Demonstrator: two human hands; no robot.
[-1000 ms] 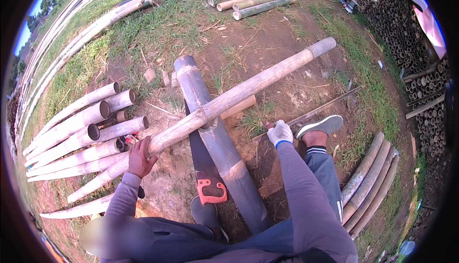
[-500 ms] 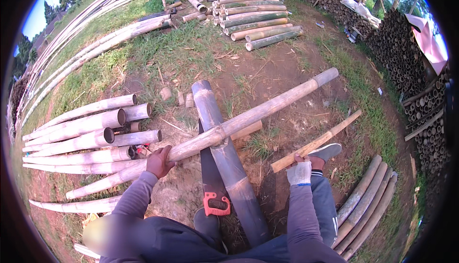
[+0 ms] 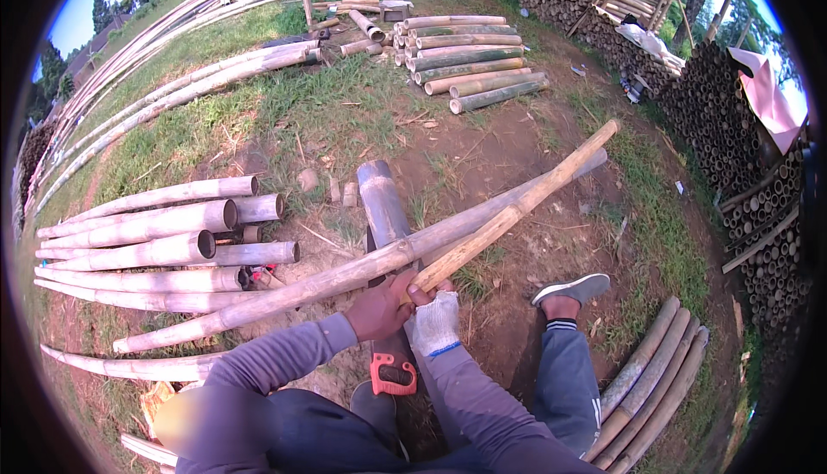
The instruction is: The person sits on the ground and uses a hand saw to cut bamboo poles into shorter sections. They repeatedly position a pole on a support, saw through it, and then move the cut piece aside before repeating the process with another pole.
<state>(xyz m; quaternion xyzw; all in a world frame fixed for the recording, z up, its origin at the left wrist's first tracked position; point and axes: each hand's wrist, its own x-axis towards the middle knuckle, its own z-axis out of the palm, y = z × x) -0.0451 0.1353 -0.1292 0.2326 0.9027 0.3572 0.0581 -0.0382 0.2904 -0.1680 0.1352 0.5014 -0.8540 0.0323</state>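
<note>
Both hands are together at the near end of a split bamboo strip [image 3: 534, 198], which slants up to the right above a long bamboo pole [image 3: 250, 308]. My left hand [image 3: 377, 308], bare, is closed at the strip's end. Just right of it, my right hand [image 3: 437, 323], in a white glove with bare fingertips, grips the strip from below. The pole lies across a thick grey bamboo piece [image 3: 383, 202] on the ground. A handsaw [image 3: 394, 375] with an orange handle stands beside that piece, its blade partly hidden by my hands.
Cut bamboo poles [image 3: 164, 250] are piled on the left. More bamboo lengths [image 3: 659, 379] lie at lower right, beyond my outstretched foot [image 3: 573, 295]. A stack of short poles [image 3: 474, 60] lies ahead, and tall bamboo stacks [image 3: 702, 103] line the right side.
My left hand has let go of the long pole and moved right to the strip. My right hand has brought the strip left and up, over the pole.
</note>
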